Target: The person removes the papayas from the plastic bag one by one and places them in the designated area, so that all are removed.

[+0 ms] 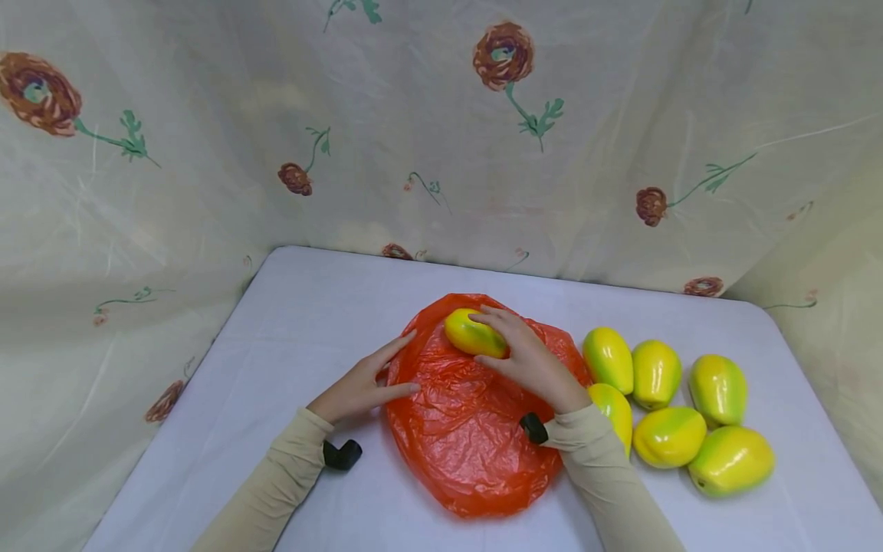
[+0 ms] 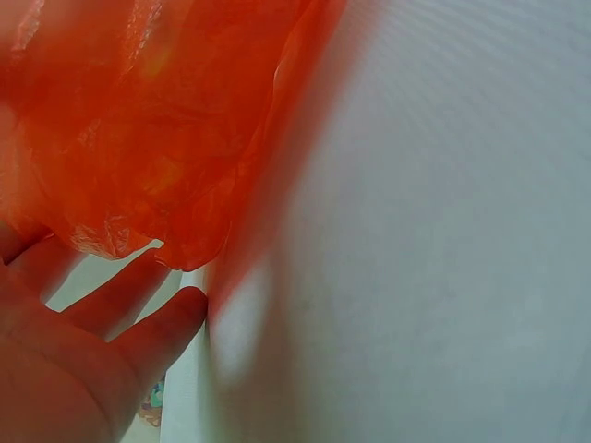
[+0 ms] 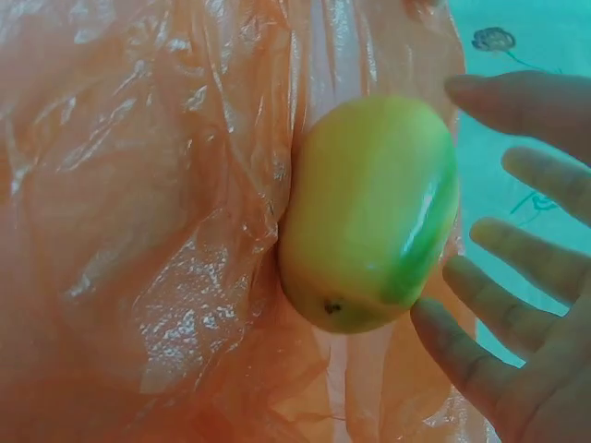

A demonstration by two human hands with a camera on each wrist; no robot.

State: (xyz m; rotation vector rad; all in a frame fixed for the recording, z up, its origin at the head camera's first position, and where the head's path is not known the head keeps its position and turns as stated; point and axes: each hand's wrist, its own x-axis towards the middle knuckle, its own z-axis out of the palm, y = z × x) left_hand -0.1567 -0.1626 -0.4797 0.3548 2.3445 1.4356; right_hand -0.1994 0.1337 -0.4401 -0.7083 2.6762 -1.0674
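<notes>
A red plastic bag [image 1: 469,452] lies spread on the table, crinkled and partly see-through. On its far part rests a yellow-green mango [image 1: 464,331]. My right hand [image 1: 527,356] reaches over the bag at the mango's right, fingers spread. The right wrist view has these fingertips right beside the mango [image 3: 365,212], with gaps showing between the fingers. At the bag's left edge is my left hand [image 1: 359,387], its thumb and fingers apart and the tips at the plastic. In the left wrist view its loosely extended fingers [image 2: 162,337] are beside the bag [image 2: 138,138].
Several more mangoes [image 1: 731,460] sit grouped on the right of the white-covered table [image 1: 331,307], the nearest close to the bag and right forearm. A flower-printed curtain [image 1: 414,115] hangs behind and along the sides of the table.
</notes>
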